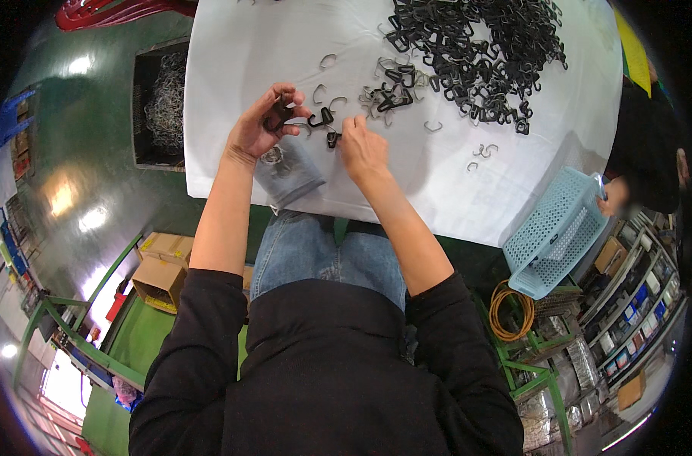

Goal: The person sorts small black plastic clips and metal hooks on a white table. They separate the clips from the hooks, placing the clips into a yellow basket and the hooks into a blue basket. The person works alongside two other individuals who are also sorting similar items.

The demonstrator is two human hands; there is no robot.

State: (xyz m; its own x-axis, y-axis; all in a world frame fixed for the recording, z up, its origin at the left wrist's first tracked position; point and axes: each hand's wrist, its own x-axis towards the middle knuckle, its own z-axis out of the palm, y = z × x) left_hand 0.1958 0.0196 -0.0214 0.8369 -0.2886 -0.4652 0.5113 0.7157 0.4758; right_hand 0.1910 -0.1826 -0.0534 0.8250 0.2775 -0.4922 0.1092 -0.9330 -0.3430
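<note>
My left hand (249, 135) is palm up with its fingers curled round black hooks (277, 114); their exact number is hidden. Fingers pinched, my right hand (365, 152) is at a small black hook (333, 140) at the table's near side. Between the two hands lies another black hook (321, 118). Below my left hand is a clear plastic bag (291, 178) with something ring-like inside. Loose silvery wire hooks (320, 93) lie beyond my hands, and a small cluster of mixed black and metal hooks (392, 95) is to their right.
A large heap of black hooks (475, 53) covers the far right of the white-covered table (232, 45). At the right edge, another person's hand (614, 196) is at a light blue perforated basket (544, 247). A dark crate of wire pieces (163, 99) stands left of the table.
</note>
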